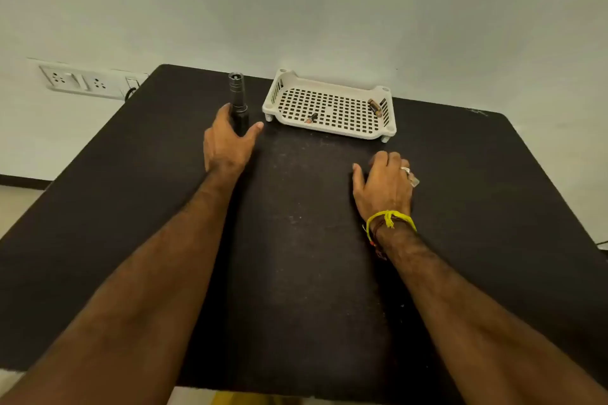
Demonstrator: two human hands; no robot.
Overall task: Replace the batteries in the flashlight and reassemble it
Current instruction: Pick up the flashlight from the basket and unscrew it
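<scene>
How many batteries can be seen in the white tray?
2. One battery lies near the tray's front edge, left of the middle. The other battery lies at the right end, against the wall. The flashlight may hide more.

arms bare | right wrist: yellow thread band | finger: ring, possibly silver

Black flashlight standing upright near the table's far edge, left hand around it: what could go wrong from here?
1. The black cylindrical flashlight stands on end by the dark table's far edge; the left hand could tip it.
2. The small batteries lie loose in the white perforated plastic tray; they may roll when picked.
</scene>
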